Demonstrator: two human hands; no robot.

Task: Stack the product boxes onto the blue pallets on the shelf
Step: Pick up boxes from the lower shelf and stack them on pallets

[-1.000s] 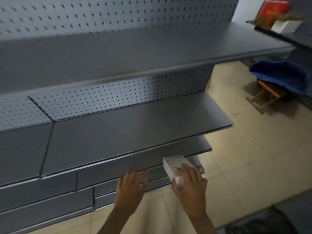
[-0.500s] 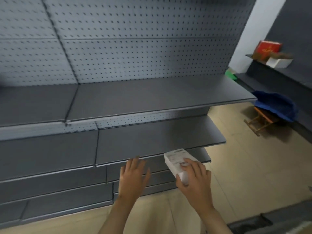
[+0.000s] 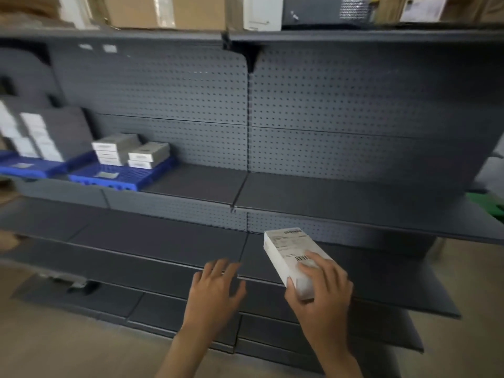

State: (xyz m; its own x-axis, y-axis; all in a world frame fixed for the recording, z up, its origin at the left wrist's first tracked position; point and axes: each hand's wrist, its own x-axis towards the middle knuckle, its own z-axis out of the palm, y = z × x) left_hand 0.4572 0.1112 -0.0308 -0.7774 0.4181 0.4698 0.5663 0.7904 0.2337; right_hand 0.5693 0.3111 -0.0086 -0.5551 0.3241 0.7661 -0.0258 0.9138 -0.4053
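My right hand (image 3: 321, 290) grips a white product box (image 3: 289, 255) with barcode labels, held in the air in front of the lower shelves. My left hand (image 3: 215, 293) hovers beside it, fingers spread and holding nothing. Far to the upper left, a blue pallet (image 3: 122, 174) on the middle shelf carries two short stacks of grey-and-white boxes (image 3: 128, 152). A second blue pallet (image 3: 24, 165) at the left edge holds taller stacks of boxes (image 3: 32, 137), blurred.
Dark grey shelving (image 3: 327, 197) with a perforated back panel fills the view in several tiers. Cardboard cartons (image 3: 163, 9) sit on the top shelf. Something green (image 3: 488, 203) shows at the right edge. Beige floor lies below.
The view has swung up and to the left, bringing the blue pallets and top shelf into sight. Both hands keep their pose, the right one still holding the box.
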